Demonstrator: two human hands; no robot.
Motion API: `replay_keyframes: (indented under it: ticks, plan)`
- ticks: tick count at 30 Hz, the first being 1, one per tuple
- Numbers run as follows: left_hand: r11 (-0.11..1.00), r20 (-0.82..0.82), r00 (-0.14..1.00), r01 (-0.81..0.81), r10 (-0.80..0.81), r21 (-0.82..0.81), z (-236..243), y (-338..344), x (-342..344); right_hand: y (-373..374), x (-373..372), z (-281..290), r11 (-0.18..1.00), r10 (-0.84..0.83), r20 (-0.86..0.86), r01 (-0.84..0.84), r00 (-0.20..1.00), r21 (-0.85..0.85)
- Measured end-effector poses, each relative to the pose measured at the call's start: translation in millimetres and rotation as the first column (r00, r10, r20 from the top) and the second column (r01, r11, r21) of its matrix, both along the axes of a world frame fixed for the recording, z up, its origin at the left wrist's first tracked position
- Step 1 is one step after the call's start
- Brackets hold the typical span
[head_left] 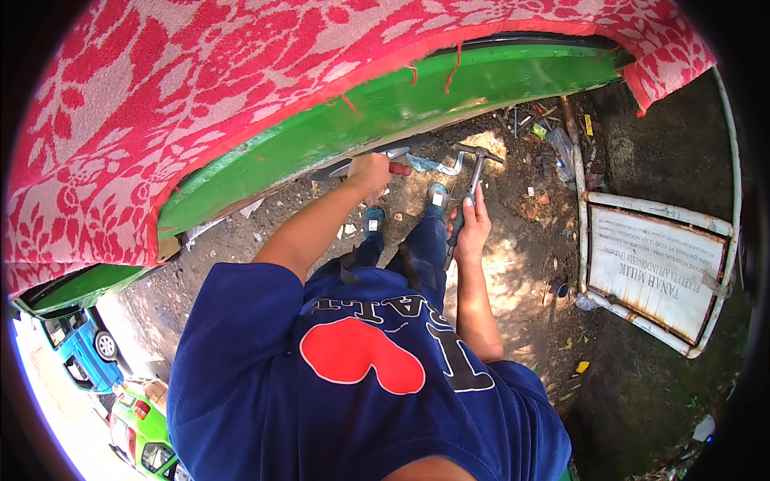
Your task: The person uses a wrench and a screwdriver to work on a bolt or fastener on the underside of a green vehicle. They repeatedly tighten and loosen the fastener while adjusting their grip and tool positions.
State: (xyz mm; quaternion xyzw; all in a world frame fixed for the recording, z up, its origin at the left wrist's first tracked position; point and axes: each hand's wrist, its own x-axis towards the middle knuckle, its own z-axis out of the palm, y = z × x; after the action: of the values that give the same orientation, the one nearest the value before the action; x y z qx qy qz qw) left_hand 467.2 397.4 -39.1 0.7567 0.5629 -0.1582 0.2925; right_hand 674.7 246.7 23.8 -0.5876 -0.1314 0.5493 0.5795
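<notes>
Left hand (369, 174) closed tight, apparently around a red-handled tool (399, 169), right hand (473, 230) wrapped round a hammer (477, 175), steel head far.

Red hndl (399, 169), grn panel (385, 98), red-floral cloth (241, 72).

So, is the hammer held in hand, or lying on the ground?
Held: the right hand grips the hammer by its dark handle, head pointing away from the body.
</notes>
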Motion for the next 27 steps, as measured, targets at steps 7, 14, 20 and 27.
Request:
replay_keyframes:
  ticks: [7,14,20,27]
  plan:
    - [0.999,0.069,0.996,0.049,-0.049,0.011,18,7,50,-5,8,4,0.999,-0.026,0.028,0.026,0.999,-0.018]
    - [0.998,0.032,0.998,0.058,-0.058,0.009,13,6,51,-24,16,-8,0.998,-0.049,0.021,0.050,0.999,-0.049]
    - [1.000,0.016,0.999,0.030,-0.030,-0.003,19,13,53,-27,14,-13,0.995,0.020,0.036,-0.017,0.999,-0.095]
    - [1.000,-0.037,0.999,0.006,-0.007,-0.019,12,16,58,-17,-10,-24,0.983,0.138,0.083,-0.126,0.987,-0.132]
